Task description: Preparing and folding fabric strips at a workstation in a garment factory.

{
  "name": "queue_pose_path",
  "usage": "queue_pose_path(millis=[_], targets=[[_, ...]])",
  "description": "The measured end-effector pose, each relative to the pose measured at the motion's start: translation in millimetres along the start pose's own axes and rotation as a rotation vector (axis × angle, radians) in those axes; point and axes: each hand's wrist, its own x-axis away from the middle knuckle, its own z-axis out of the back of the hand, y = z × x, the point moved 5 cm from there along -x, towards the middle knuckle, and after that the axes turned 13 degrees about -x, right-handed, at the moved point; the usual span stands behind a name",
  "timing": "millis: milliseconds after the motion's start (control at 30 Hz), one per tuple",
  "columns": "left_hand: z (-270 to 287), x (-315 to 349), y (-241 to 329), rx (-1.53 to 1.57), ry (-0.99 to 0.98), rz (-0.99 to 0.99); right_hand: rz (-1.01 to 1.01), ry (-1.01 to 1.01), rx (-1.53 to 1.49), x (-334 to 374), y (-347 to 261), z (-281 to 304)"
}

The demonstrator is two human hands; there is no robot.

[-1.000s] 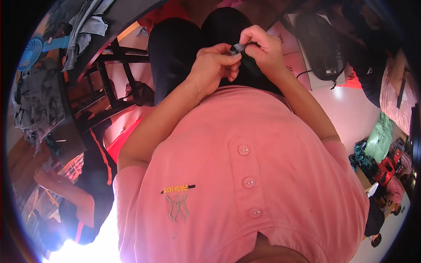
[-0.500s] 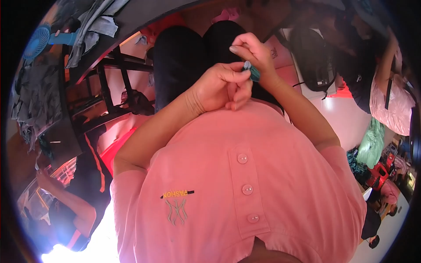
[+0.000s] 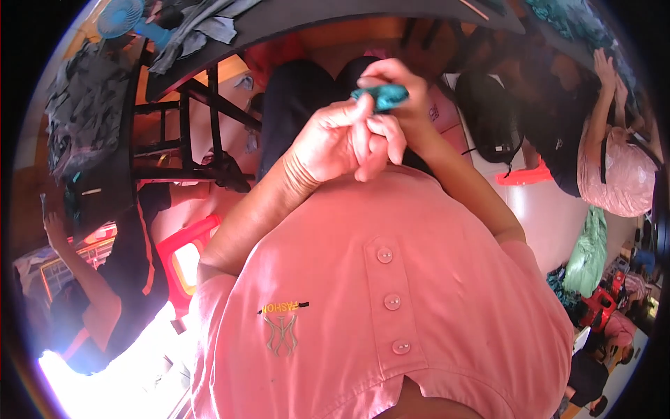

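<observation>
A small, crumpled teal piece of cloth (image 3: 391, 96) is held up between my hands, over my lap. The thumb of my left hand (image 3: 338, 143) presses against its near left end, and the other fingers curl below. Behind the cloth, my right hand (image 3: 408, 84) is closed on it, with the index finger bent over the top. The right fingertips are partly hidden by the cloth and slightly blurred.
To the left, a dark table (image 3: 244, 31) carries grey cloth pieces (image 3: 209, 31) and a blue fan (image 3: 120, 17). A red stool (image 3: 167, 244) stands below. A black bag (image 3: 487, 115) lies at right. Co-workers sit on both sides, one with raised hands (image 3: 606, 70).
The teal cloth has risen and turned sideways, showing more of itself. My right hand has come down closer around it. The view has shifted, and the co-worker at right has raised both hands.
</observation>
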Motion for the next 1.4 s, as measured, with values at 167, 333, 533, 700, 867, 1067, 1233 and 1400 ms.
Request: queue_pose_path(millis=[167, 333, 533, 700, 867, 1067, 1233, 1400], targets=[[3, 27, 4, -0.005, 0.111, -0.024, 0.016, -0.068, -0.054, -1, -75, 9], [-9, 35, -1, -0.025, 0.114, -0.032, 0.301, -0.298, 0.204, 6, -119, -13], [-18, 32, -5, -0.077, 0.116, 0.030, 0.361, -0.441, 0.357, 12, -122, -12], [-16, 24, -4, -0.106, 0.155, 0.150, 0.581, -0.516, 0.804, 28, -117, -11], [-11, 15, -6, -0.119, 0.097, 0.243, 0.544, -0.545, 0.830, 28, -99, 3], [6, 18, -12, -0.177, 0.255, 0.413, 0.498, -0.608, 0.665, 29, -70, 20], [8, 22, -2, -0.424, 0.271, 0.436, 0.357, -0.606, 0.580, 33, -59, 49], [22, 8, -1, -0.442, 0.288, 0.465, 0.192, -0.623, 0.474, 36, -53, 50]])
